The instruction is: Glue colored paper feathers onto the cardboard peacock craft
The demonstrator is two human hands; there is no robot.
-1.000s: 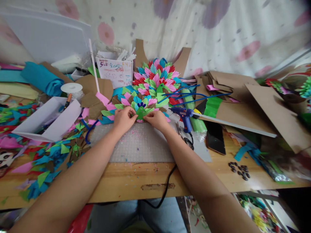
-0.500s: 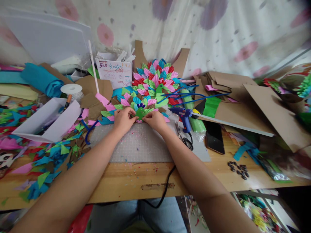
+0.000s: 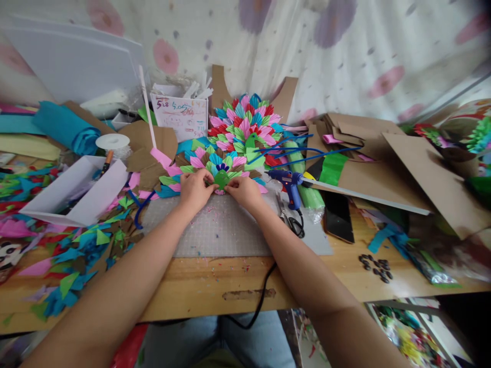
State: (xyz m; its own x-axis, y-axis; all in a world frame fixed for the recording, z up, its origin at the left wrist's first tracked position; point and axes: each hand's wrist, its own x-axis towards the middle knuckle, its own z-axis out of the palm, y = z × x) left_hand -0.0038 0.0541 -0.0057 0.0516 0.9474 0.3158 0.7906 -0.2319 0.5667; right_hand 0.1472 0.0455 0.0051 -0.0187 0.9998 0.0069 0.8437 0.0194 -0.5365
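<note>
Pinched at its lower left and lower right edges, a flat, rounded piece of green material [image 3: 221,178] is held between the left hand [image 3: 197,191] and the right hand [image 3: 243,191]; on each hand, thumb and fingertips are closed together on the edge. The green piece is positioned at the centre of a fan of pleated pink, green, blue and brown petals [image 3: 197,162]; small pointed dark-blue pieces [image 3: 223,166] are seated directly above it; the fan is partly covered by both hands and is located at the far edge of a grey gridded mat [image 3: 218,237], laid on a light-brown wooden table [image 3: 172,286]. Behind it, a second, larger petal fan in red, pink, blue and green [image 3: 245,115] is placed. To the right, a blue glue gun [image 3: 290,183] with a black cord is located near metal scissors [image 3: 283,207]; a black phone [image 3: 339,220] is laid beyond them; dark oval beads [image 3: 378,267] are grouped nearer the table edge. To the left, an open white box [image 3: 79,197] is surrounded by multicoloured scraps [image 3: 72,250].
</note>
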